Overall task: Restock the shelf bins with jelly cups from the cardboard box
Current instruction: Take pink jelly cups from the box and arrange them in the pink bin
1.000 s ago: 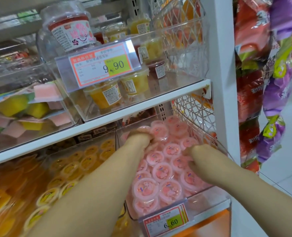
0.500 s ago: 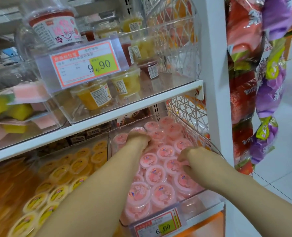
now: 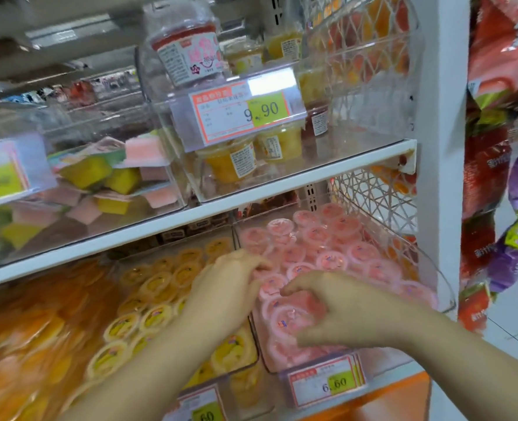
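Note:
A clear shelf bin on the lower shelf is full of pink jelly cups with round lids up. My left hand rests at the bin's left wall, fingers spread and touching the pink cups near the divider. My right hand hovers over the front half of the pink cups with thumb and fingers curved apart and nothing held. To the left, a second bin holds yellow jelly cups. The cardboard box is out of view.
The white upper shelf overhangs the bins and carries clear bins of larger fruit cups behind a 9.90 price tag. A white upright post stands right of the bin. Bagged snacks hang further right.
Both hands have drawn back from the rear of the pink bin toward its front. The left hand has slid to the bin's left edge. The view has shifted left.

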Tool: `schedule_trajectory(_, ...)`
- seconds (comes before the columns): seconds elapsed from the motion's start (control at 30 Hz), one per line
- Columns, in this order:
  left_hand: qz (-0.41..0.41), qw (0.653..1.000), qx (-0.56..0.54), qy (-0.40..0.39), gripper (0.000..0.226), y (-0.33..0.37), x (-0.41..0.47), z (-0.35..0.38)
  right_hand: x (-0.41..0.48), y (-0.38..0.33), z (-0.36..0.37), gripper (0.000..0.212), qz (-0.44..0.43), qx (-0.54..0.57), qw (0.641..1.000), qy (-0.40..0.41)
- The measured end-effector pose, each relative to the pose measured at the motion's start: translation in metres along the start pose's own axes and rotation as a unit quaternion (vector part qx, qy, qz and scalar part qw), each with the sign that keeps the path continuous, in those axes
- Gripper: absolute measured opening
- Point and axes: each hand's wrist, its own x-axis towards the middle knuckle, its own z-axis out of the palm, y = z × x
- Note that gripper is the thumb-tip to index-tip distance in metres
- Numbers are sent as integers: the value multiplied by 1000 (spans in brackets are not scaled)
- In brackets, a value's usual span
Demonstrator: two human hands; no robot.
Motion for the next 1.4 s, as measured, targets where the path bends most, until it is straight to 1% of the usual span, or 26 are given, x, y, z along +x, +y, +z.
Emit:
schedule_trajectory(0.1,10,999,-48,25,20,-10,-8,1,3,-7,7,58,-27,-6,999,-22)
schedule_trajectory(0.17,5,996,-84,40,18,-17,-10,2,5,-7,10,56,-24,3,1000,-2)
schedule_trajectory(0.23,0,992,-117,53,17,-23,-12,3,10,-6,11,57,6,15,998,53)
schedule_trajectory(0.27,-2,989,-135,57,17,-26,-13,3,15,-5,9,58,25,3,995,95)
schedule_trajectory(0.37,0,981,-192,43,16,-35,-16,4,41,-1,1,58,71,-89,967,229)
schedule_trajectory(0.43,7,976,-217,29,14,-39,-17,3,65,2,-1,52,87,-166,944,273)
schedule_trajectory(0.53,14,973,-231,12,14,-45,-14,0,100,11,2,48,110,-242,925,273)
schedule_trajectory(0.63,29,971,-238,7,15,-51,-10,0,118,24,10,57,133,-340,897,250)
schedule_trajectory(0.7,37,968,-247,9,15,-54,-9,1,122,31,14,64,151,-375,884,235)
schedule_trajectory(0.77,42,965,-260,10,16,-56,-8,3,122,32,15,68,149,-375,883,239)
schedule_trajectory(0.8,45,963,-264,10,16,-56,-8,4,122,32,14,66,139,-366,888,241)
schedule_trajectory(0.87,50,961,-270,12,18,-57,-8,5,121,28,12,59,121,-330,909,226)
schedule_trajectory(0.93,54,960,-273,13,18,-57,-8,5,119,23,9,52,120,-278,933,194)
schedule_trajectory(1.0,57,960,-275,14,17,-57,-9,5,119,23,5,44,124,-252,943,178)
schedule_trajectory(1.1,59,959,-277,15,19,-57,-10,6,118,25,8,41,141,-275,933,185)
schedule_trajectory(1.23,61,960,-271,19,19,-57,-10,6,117,28,16,58,143,-366,893,217)
schedule_trajectory(1.3,60,962,-266,17,19,-56,-11,7,115,26,14,57,146,-348,899,221)
schedule_trajectory(1.4,50,963,-265,16,18,-57,-12,6,114,27,15,41,149,-323,913,200)
